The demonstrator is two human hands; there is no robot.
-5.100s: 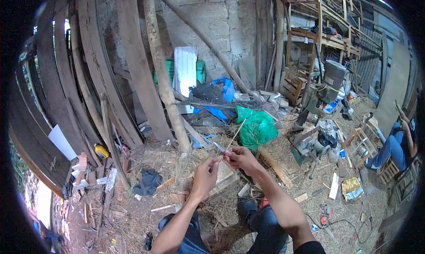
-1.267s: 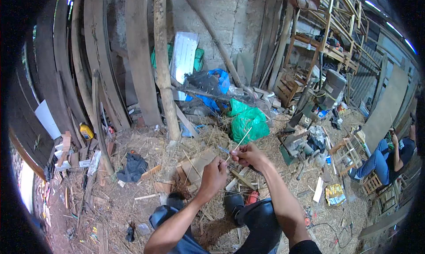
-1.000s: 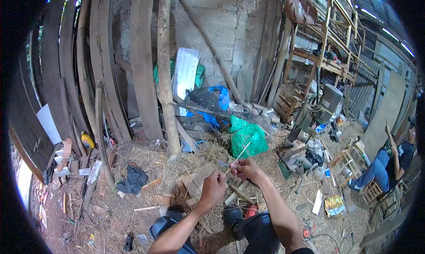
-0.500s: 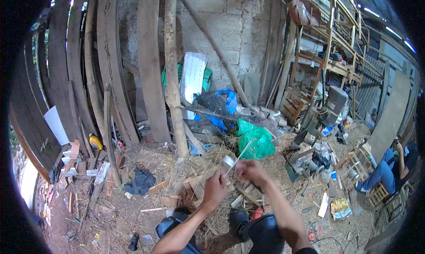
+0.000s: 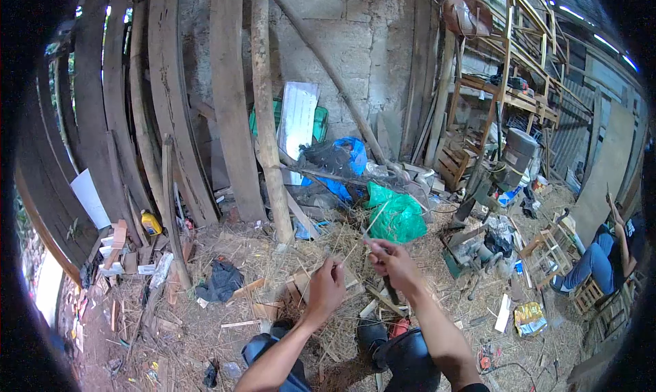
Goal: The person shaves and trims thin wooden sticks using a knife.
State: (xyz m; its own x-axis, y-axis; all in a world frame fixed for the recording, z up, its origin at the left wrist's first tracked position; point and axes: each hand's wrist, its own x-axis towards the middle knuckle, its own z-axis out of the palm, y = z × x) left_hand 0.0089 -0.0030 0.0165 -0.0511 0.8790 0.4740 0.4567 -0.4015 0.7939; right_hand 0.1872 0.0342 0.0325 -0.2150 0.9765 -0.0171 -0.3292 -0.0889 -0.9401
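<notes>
My left hand (image 5: pixel 326 287) is closed on a thin pale stick (image 5: pixel 377 216), which slants up and away to the right in front of the green bag. Just right of it, my right hand (image 5: pixel 396 267) is wrapped round what looks like a knife. Its pale blade (image 5: pixel 369 241) points up and left close to the stick, and a dark end (image 5: pixel 390 291) sticks out below the fist. Whether blade and stick touch, I cannot tell. Both hands are above my knees.
A green plastic bag (image 5: pixel 396 214) lies ahead, near a wooden post (image 5: pixel 272 132). A dark cloth (image 5: pixel 220 281) and a yellow bottle (image 5: pixel 150 222) are at left. Wood scraps and straw cover the ground. Another person (image 5: pixel 601 255) sits at far right, holding something thin upright.
My right hand has moved slightly right and turned, and the bright blade glint near the left hand is gone. My left hand has shifted a little down and left.
</notes>
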